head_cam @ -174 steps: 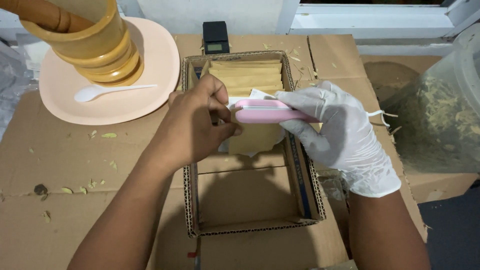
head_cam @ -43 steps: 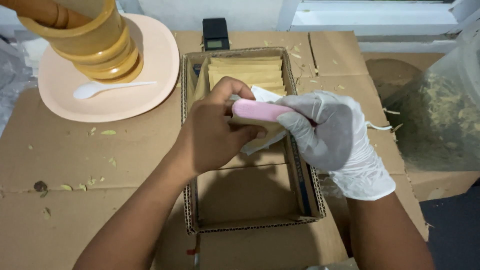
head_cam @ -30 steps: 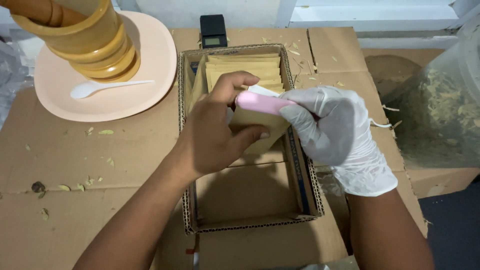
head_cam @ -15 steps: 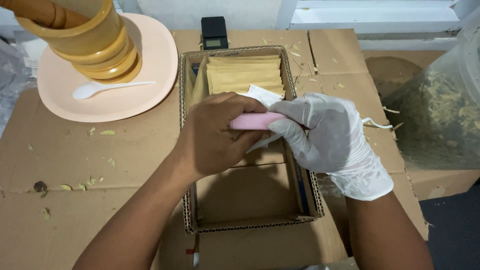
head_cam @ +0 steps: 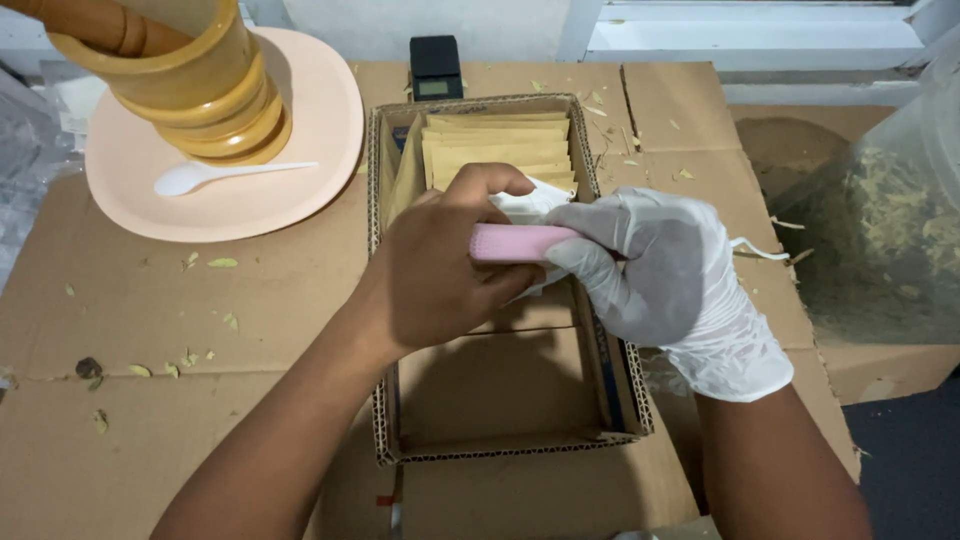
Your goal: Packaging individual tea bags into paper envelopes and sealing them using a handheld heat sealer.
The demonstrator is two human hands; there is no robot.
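Bare left hand (head_cam: 440,275) and gloved right hand (head_cam: 665,275) both clamped on pink bar sealer (head_cam: 520,243), over cardboard box (head_cam: 385,440) of tan packets (head_cam: 497,150). Probably light, rigid; best held at ends.

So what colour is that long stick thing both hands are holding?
Pink. The stick-shaped tool shows best in the head view, between the bare left hand and gloved right hand.

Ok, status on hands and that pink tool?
Left hand bare, right hand gloved, both gripping pink tool over box. White packet pinched behind it. Nothing blocking.
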